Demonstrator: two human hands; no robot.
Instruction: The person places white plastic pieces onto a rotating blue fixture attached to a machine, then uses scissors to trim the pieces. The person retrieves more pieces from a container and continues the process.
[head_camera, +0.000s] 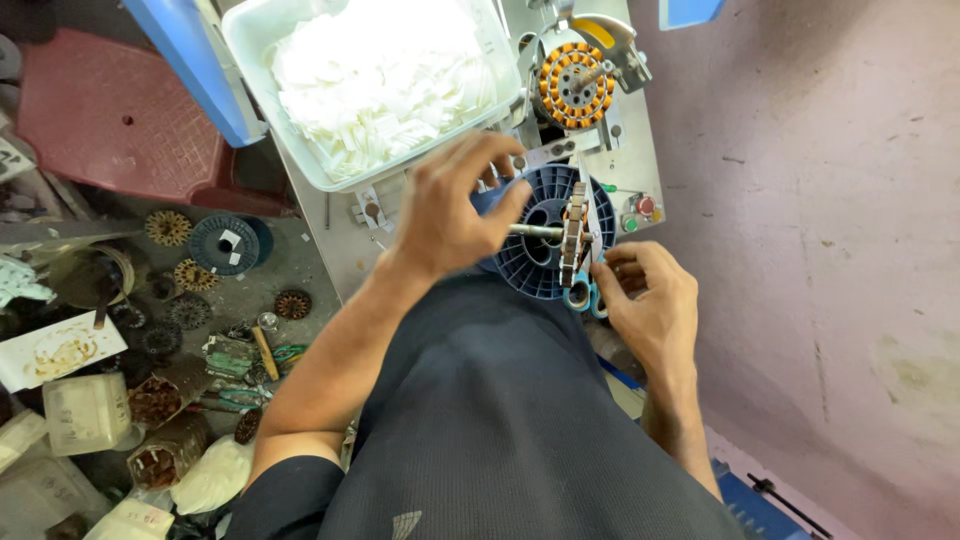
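Landmark for this record: the blue spool (540, 262), a ribbed plastic disc with a round hub, standing at the near edge of the grey metal machine table (345, 250).

Nearest, below the spool, lies the person's dark, finely woven garment. Right of the spool, the right hand (655, 305) is curled shut around small scissors (585, 293) with pale blue plastic loops; the blades point up across the spool's face. There they meet a stator core (573, 235), a flat stack of metal laminations seen edge-on, mounted on a thin steel shaft (535, 231) that crosses the spool's hub.

Left of the spool, the left hand (450, 205) has its fingers bent and pinched together at the shaft end; whether anything lies between the fingertips cannot be told.

Left and below the spool, on the dirty floor, sit toothed stator rings (185, 275), dark and rusty, a second small blue spool (225, 243) and white sacks (210, 478).

Beyond the spool, a wound stator (573, 85) shows orange copper coils set in a ring on a metal fixture. Beyond and to the left, a translucent white plastic tub (300, 150) holds a heap of thin white paper slips (380, 70). Farthest left, a maroon plastic stool (110, 115) with a lattice surface.
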